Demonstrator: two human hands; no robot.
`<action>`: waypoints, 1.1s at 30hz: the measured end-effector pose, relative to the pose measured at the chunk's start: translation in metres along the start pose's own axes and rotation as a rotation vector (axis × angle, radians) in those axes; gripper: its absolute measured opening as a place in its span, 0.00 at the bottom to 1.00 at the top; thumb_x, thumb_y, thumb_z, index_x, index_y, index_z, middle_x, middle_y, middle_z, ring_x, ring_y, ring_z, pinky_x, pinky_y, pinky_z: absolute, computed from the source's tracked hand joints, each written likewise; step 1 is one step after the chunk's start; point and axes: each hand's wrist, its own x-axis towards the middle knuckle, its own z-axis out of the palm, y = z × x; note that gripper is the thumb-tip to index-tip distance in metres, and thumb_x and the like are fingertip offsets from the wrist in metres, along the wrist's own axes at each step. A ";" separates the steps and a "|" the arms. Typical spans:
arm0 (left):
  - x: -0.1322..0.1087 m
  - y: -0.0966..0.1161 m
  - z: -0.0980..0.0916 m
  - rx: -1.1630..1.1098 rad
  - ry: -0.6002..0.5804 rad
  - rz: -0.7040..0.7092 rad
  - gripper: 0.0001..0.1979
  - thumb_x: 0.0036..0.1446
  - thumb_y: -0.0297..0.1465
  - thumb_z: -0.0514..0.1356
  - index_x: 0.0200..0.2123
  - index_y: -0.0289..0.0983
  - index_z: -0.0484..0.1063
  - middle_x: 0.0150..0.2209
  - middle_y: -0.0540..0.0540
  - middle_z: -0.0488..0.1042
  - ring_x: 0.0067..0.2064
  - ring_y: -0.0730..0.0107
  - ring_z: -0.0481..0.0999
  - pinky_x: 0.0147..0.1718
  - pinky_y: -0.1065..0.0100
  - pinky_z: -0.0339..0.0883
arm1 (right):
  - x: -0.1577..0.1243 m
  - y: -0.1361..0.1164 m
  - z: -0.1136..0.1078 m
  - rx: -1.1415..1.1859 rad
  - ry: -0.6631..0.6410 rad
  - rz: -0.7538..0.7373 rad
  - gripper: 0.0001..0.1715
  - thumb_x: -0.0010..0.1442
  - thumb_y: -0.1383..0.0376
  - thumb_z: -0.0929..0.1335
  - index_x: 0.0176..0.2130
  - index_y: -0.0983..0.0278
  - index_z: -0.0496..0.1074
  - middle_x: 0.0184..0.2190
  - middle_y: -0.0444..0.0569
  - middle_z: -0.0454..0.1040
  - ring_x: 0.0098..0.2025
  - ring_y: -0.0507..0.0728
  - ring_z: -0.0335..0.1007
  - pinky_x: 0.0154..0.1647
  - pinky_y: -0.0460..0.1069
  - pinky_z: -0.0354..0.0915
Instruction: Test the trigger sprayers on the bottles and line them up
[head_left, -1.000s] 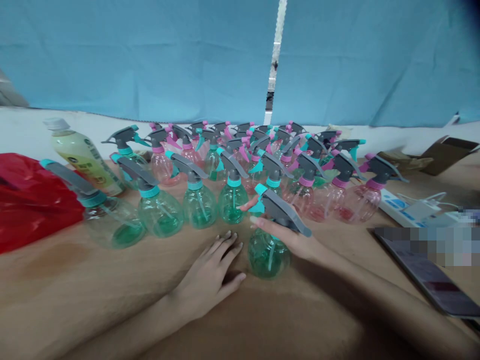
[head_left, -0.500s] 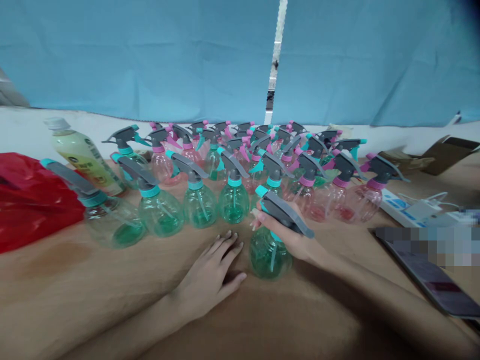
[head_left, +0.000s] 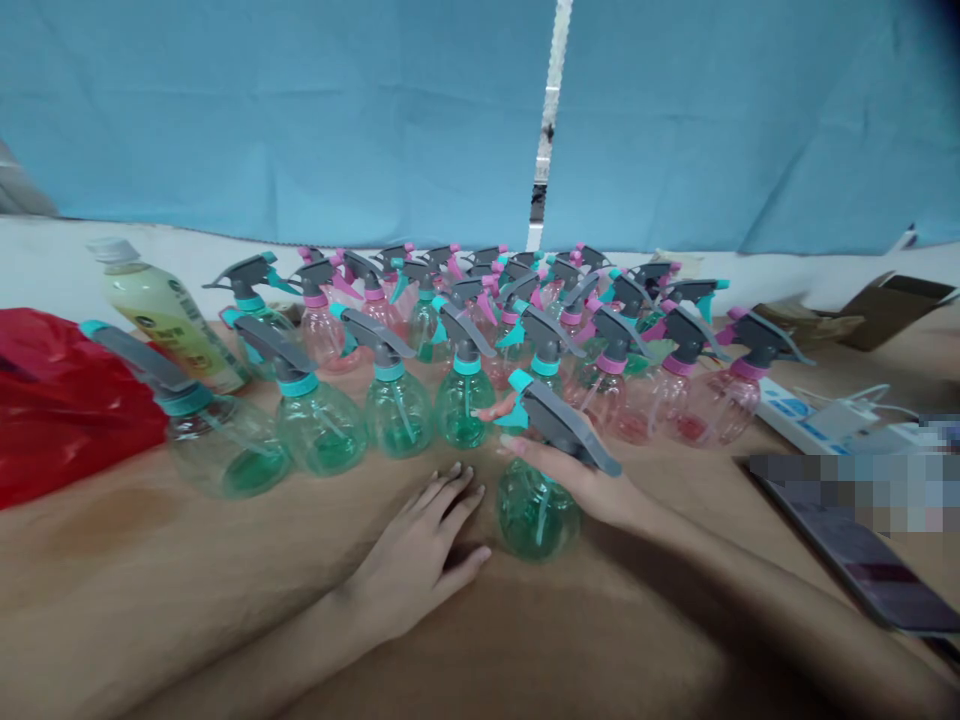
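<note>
My left hand lies palm down on the wooden table, its fingers stretched out and holding nothing. To its right, a green spray bottle with a grey and turquoise trigger head stands upright on the tabletop. Around that bottle's neck is my right hand, its thumb and fingers straightened and spread apart, partly hidden behind the trigger head. Whether the palm still touches the neck cannot be made out. Just behind stands a row of similar bottles, among them a green spray bottle and a pink spray bottle.
More spray bottles crowd the back. On the left are a red plastic bag and a leaning drink bottle. To the right lie a dark phone-like slab, a white power strip and an open cardboard box. Blue cloth covers the wall.
My right hand's fingers have loosened from around the bottle's neck and now extend forward and to the left. The bottle stays in about the same place; my left hand is still.
</note>
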 end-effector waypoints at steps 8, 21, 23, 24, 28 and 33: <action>-0.001 0.001 0.001 0.007 0.013 0.006 0.28 0.65 0.43 0.50 0.61 0.31 0.57 0.62 0.38 0.58 0.64 0.56 0.55 0.59 0.54 0.53 | 0.001 -0.005 -0.006 0.085 -0.092 0.012 0.24 0.57 0.63 0.69 0.53 0.51 0.66 0.50 0.44 0.71 0.43 0.55 0.72 0.50 0.54 0.65; -0.001 0.000 0.002 0.011 0.010 0.012 0.28 0.65 0.43 0.52 0.61 0.30 0.57 0.62 0.37 0.58 0.63 0.55 0.55 0.59 0.53 0.53 | 0.000 -0.004 -0.003 0.068 -0.074 -0.009 0.26 0.57 0.63 0.68 0.55 0.53 0.65 0.54 0.47 0.68 0.33 0.53 0.70 0.41 0.54 0.68; 0.000 0.000 0.002 0.004 0.017 0.010 0.28 0.64 0.43 0.52 0.61 0.31 0.57 0.62 0.37 0.58 0.63 0.55 0.55 0.59 0.53 0.53 | -0.001 -0.005 -0.003 0.063 -0.065 -0.001 0.25 0.57 0.63 0.68 0.54 0.54 0.66 0.53 0.48 0.69 0.33 0.54 0.71 0.43 0.55 0.68; 0.000 0.000 0.002 -0.002 0.020 0.009 0.28 0.64 0.43 0.52 0.61 0.31 0.57 0.62 0.38 0.58 0.63 0.55 0.55 0.59 0.54 0.53 | -0.001 -0.006 -0.002 0.063 -0.060 0.004 0.24 0.57 0.63 0.68 0.53 0.55 0.66 0.53 0.48 0.70 0.33 0.54 0.71 0.43 0.55 0.68; 0.000 0.000 0.001 -0.015 0.024 0.003 0.28 0.64 0.43 0.52 0.61 0.32 0.57 0.62 0.38 0.58 0.63 0.55 0.55 0.59 0.54 0.53 | -0.001 -0.006 -0.001 0.068 -0.041 0.010 0.23 0.56 0.62 0.68 0.52 0.55 0.66 0.52 0.48 0.70 0.33 0.53 0.71 0.44 0.55 0.68; -0.001 0.001 0.002 0.008 0.001 0.004 0.29 0.65 0.43 0.51 0.61 0.30 0.56 0.63 0.37 0.58 0.64 0.55 0.54 0.59 0.53 0.53 | -0.001 0.001 0.000 0.017 -0.030 0.003 0.23 0.57 0.61 0.68 0.53 0.55 0.66 0.50 0.47 0.71 0.33 0.53 0.69 0.39 0.53 0.68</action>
